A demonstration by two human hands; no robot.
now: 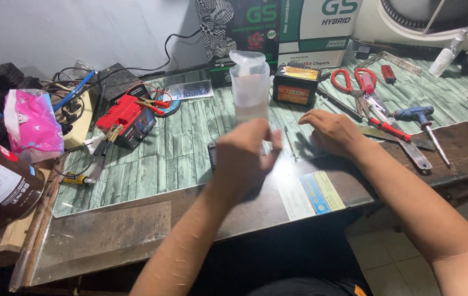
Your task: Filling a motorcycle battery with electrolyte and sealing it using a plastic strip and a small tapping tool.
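Clear plastic catches the light where our left hand (243,156) has hold of a tall bottle (250,87) standing upright on the green plank-patterned mat (179,148). Our fingers curl round its lower part, though the hand is blurred, so we cannot tell how firm the grip is. Our right hand (332,131) lies palm down on the mat just to the right, fingers loosely spread and holding nothing; a thin metal rod (290,141) lies between our two hands.

Behind the bottle sits a small black battery (296,86) with an orange label, and further right lie red-handled scissors (361,87) and a blue-handled screwdriver (423,123). To the left rests a red charger (127,118) with clips and loose wires.

We judge the bottle to be the weak spot: it is tall and narrow, so a hurried tug from our left hand could tip it. If it holds liquid, a spill might run toward the battery or the charger. Our right hand could also knock the rod and send it rolling.
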